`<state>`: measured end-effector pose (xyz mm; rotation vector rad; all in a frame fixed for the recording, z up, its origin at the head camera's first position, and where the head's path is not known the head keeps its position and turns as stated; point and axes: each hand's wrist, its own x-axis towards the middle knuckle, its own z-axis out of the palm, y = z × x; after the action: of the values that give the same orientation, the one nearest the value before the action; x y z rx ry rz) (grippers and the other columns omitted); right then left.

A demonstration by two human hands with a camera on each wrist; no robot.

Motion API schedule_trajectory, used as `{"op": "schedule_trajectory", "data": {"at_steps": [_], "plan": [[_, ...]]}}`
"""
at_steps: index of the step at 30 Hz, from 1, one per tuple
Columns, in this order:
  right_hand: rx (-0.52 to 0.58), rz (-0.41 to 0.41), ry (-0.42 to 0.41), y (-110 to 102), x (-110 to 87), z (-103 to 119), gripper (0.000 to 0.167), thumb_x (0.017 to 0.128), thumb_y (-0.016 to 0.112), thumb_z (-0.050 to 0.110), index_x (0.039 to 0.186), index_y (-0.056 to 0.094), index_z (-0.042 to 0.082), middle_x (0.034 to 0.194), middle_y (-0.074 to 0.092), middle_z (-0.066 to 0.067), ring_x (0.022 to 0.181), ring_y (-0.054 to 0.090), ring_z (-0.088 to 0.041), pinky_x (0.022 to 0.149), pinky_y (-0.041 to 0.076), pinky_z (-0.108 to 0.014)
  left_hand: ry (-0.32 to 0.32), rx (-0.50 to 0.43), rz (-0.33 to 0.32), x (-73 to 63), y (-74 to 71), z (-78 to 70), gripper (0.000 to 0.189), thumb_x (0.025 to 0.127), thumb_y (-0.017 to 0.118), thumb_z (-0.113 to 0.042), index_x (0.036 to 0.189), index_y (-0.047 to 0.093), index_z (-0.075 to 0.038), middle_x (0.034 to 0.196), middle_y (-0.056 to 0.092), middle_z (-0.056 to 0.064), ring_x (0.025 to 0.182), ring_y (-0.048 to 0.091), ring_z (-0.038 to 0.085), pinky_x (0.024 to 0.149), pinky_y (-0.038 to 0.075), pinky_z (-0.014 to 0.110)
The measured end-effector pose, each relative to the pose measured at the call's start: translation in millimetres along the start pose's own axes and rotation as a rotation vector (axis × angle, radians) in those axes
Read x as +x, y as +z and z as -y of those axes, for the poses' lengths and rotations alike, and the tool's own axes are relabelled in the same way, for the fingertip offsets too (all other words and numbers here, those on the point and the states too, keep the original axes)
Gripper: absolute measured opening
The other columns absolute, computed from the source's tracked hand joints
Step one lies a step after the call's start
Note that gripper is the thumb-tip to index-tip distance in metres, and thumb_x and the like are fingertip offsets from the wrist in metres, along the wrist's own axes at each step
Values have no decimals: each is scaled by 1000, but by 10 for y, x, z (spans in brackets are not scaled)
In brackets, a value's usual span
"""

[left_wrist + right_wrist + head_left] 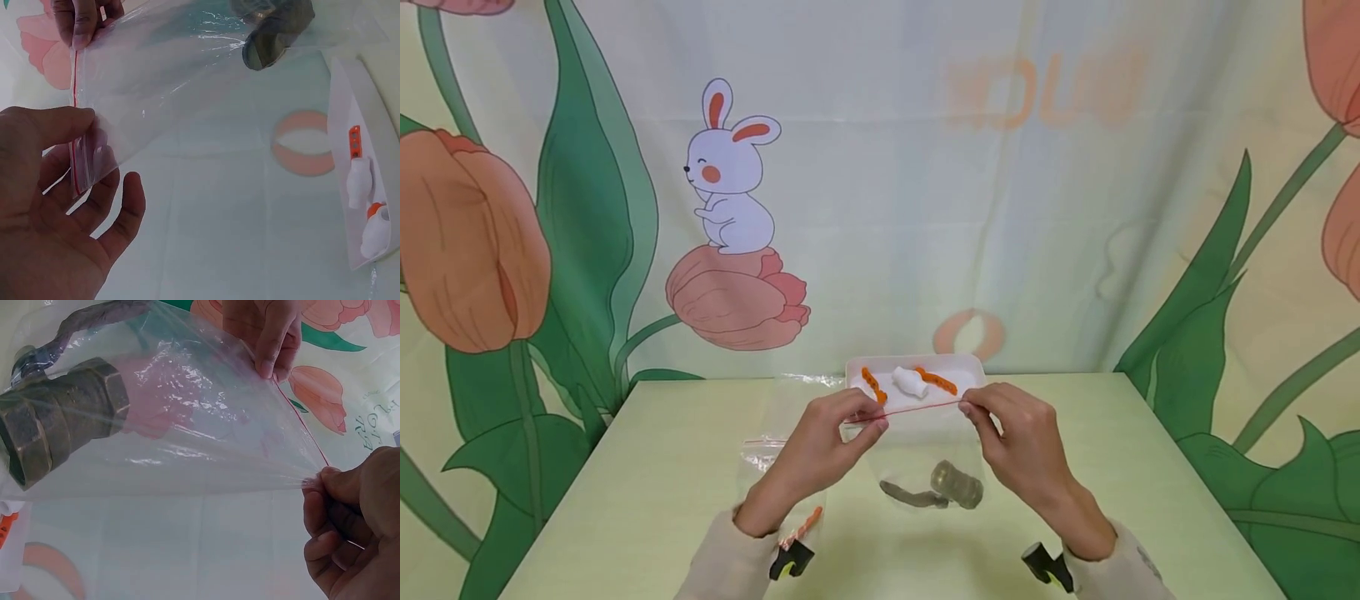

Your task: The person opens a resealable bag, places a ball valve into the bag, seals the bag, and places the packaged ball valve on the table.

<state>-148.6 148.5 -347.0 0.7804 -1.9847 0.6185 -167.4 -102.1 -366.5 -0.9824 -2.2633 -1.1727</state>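
A clear zip bag [156,81] with a red line along its seal hangs between both hands. My left hand [823,437] pinches one end of the sealing edge between thumb and fingers. At the other end, my right hand [1026,437] grips the same edge, so the red line is stretched nearly straight. Low inside the bag lies a brass-coloured valve [69,415] with hexagonal ends. Its dull lever handle [913,498] sticks out to the left in the head view. Through the plastic the valve's surface looks dark and worn.
Behind the bag, a white tray [964,371] holds a white fitting [910,382] and orange perforated strips [938,382]. Other clear plastic bags [775,408] lie left of it. An orange piece [808,523] shows beside the left wrist. A printed curtain [880,208] closes the table's back.
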Motion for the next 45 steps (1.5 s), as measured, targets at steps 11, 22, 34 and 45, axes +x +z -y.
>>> {"op": "schedule_trajectory", "data": {"at_steps": [11, 22, 34, 45], "plan": [[-7, -7, 9, -16, -24, -4, 13, 75, 80, -1, 83, 73, 7, 75, 71, -1, 67, 63, -10, 59, 50, -25, -42, 30, -13, -101, -46, 76, 5, 93, 67, -16, 92, 68, -11, 86, 65, -7, 80, 62, 6, 76, 56, 27], [-22, -18, 20, -63, 13, -54, 13, 75, 81, -1, 84, 74, 5, 76, 72, -3, 66, 63, -11, 57, 47, -22, -74, 31, 20, -102, -135, 114, 4, 91, 70, -13, 90, 66, -13, 82, 63, -7, 76, 61, 5, 72, 57, 27], [-28, 52, 70, -60, -81, -75, 13, 74, 81, 0, 82, 73, 6, 72, 69, -1, 61, 53, -5, 53, 41, -16, -68, 43, 47, -169, -159, 81, 5, 95, 65, -15, 93, 63, -10, 83, 59, -6, 79, 56, 5, 70, 53, 21], [52, 71, 87, -50, -307, -39, 17, 74, 81, -1, 81, 71, 11, 70, 64, 7, 58, 43, 3, 52, 37, -9, -60, 18, 98, -318, -186, 28, 4, 94, 65, -14, 92, 63, -12, 82, 60, -7, 76, 56, 2, 71, 53, 22]]}}
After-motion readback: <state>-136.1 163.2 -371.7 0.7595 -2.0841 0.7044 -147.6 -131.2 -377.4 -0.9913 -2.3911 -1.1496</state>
